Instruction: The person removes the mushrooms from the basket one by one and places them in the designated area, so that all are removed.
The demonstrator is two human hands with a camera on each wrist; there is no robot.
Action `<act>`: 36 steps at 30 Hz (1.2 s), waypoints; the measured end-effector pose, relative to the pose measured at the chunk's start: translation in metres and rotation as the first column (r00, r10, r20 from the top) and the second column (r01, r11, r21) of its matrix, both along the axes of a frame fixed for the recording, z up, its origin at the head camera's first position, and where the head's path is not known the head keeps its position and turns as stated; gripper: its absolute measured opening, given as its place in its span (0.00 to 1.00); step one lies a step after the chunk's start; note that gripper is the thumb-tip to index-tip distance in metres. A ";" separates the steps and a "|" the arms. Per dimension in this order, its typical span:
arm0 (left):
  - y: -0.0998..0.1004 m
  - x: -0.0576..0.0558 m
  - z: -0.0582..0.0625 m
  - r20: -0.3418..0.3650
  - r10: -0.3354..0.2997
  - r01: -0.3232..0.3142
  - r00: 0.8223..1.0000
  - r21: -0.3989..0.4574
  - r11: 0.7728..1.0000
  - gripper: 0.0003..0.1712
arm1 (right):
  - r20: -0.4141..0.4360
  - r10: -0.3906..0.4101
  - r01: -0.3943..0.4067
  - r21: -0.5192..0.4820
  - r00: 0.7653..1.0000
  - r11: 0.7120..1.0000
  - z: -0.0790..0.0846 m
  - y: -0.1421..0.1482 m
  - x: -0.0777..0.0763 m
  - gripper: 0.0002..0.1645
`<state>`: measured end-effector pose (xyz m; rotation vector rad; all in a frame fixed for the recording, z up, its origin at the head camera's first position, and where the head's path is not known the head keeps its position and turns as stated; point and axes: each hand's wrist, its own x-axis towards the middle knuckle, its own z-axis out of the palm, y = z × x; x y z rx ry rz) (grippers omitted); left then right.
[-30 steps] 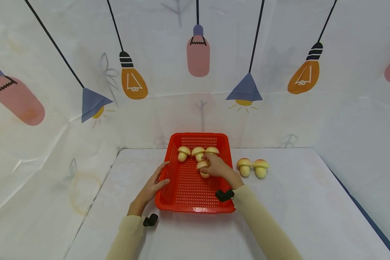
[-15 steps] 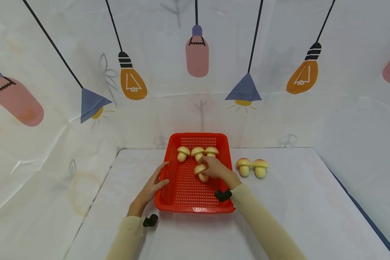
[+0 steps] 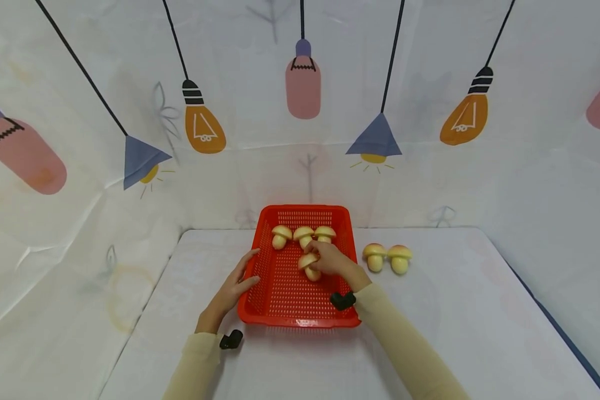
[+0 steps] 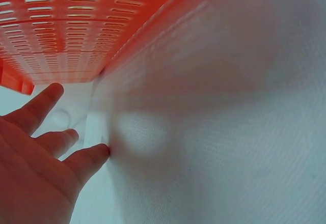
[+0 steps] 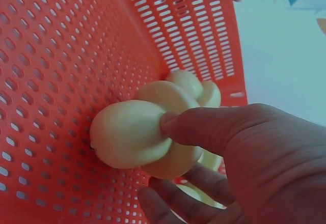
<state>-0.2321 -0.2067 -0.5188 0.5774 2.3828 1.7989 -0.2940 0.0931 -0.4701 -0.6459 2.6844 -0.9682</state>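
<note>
A red plastic basket [image 3: 285, 297] with slotted walls stands on the white table. My right hand [image 3: 334, 261] is inside it and grips a mushroom [image 3: 307, 262], pale yellow with a rounded cap. In the right wrist view the thumb presses where the stem of that mushroom [image 5: 127, 135] meets its cap. Behind it, three similar mushrooms [image 3: 281, 237] form a row along the basket's far end. My left hand [image 3: 234, 286] rests at the basket's left rim with straight fingers. The left wrist view shows its spread fingers [image 4: 89, 160] beside the basket's outer wall [image 4: 66, 35].
Two more mushrooms [image 3: 375, 257], tinged red on their caps, stand side by side on the table [image 3: 445, 311], right of the basket. A white sheet [image 3: 265, 178] printed with lamps hangs behind the table.
Since a second ago my right hand has shifted the gripped mushroom slightly left and toward me in the basket. Over the last half second it hardly moves. My left hand stays put.
</note>
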 end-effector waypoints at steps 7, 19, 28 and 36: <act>-0.002 -0.002 -0.003 -0.011 -0.008 0.008 1.000 0.002 1.000 0.39 | -0.002 -0.004 0.004 0.004 1.000 1.000 -0.001 0.000 0.001 0.24; -0.004 -0.003 -0.006 -0.009 -0.014 0.014 1.000 0.009 1.000 0.40 | 0.021 -0.011 0.011 -0.006 1.000 1.000 -0.003 -0.001 -0.001 0.25; -0.001 -0.003 -0.003 -0.004 -0.028 0.028 1.000 0.029 0.999 0.39 | 0.021 -0.022 0.022 0.007 1.000 1.000 0.000 0.000 0.001 0.24; -0.001 -0.003 -0.004 -0.006 -0.001 0.001 1.000 0.010 1.000 0.39 | -0.013 -0.008 0.008 -0.001 1.000 1.000 -0.002 0.001 0.000 0.22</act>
